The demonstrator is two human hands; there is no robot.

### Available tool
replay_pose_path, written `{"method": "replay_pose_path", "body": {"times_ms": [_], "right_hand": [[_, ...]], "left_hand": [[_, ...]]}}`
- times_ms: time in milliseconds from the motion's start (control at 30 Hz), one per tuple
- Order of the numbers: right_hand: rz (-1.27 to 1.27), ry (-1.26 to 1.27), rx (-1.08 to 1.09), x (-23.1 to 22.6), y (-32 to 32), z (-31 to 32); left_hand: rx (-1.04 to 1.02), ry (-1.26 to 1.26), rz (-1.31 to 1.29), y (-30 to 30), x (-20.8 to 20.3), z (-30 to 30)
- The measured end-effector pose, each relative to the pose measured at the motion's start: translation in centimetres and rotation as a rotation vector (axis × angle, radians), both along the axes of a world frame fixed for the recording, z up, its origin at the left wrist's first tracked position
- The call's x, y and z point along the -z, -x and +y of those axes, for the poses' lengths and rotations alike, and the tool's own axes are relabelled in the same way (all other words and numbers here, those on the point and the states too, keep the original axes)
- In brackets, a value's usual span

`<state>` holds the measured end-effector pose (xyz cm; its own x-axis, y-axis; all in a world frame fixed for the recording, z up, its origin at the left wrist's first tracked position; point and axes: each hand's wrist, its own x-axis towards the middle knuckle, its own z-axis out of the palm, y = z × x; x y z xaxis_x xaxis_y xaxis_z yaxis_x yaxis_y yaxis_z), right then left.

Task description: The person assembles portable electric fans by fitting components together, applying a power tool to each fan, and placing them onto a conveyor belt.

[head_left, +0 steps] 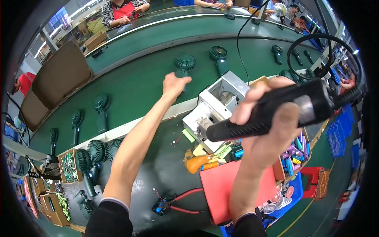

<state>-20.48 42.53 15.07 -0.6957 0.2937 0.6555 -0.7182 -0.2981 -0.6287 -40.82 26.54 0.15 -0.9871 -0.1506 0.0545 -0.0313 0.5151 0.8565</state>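
My left hand (175,86) reaches over the green conveyor belt, its fingers closed around the handle of a dark green handheld fan (184,62). The round fan head points away from me. In my right hand (268,130), raised close to the camera, is a black electric screwdriver (272,108). Its ridged, tapered nose aims left, and a thick black cable (331,37) loops up from its back end. Beneath it, on the bench, stands a white and grey metal machine (211,110), partly hidden by the tool.
More handheld fans (102,112) lie along the belt (138,81). Red-handled pliers (185,194) and a red mat (221,185) lie on the dark bench. A box of coloured battery cells (294,154) is at right, above a blue basket (294,193). A co-worker in a red apron (124,11) sits across.
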Motion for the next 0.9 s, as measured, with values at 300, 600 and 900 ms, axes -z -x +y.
{"method": "replay_pose_path", "body": {"times_ms": [300, 600, 900], "right_hand": [[-0.119, -0.232, 0.124, 0.7, 0.6, -4.5], [-0.241, -0.270, 0.149, 0.7, 1.4, -5.5], [-0.104, 0.063, -0.214, 3.2, 1.4, -7.4]], "left_hand": [[0.162, -0.899, -0.099, -21.7, -1.5, -5.6], [0.305, -1.145, -0.264, -26.2, 0.9, -6.5], [0.349, -1.167, -0.257, -25.7, 0.8, -6.5]]}}
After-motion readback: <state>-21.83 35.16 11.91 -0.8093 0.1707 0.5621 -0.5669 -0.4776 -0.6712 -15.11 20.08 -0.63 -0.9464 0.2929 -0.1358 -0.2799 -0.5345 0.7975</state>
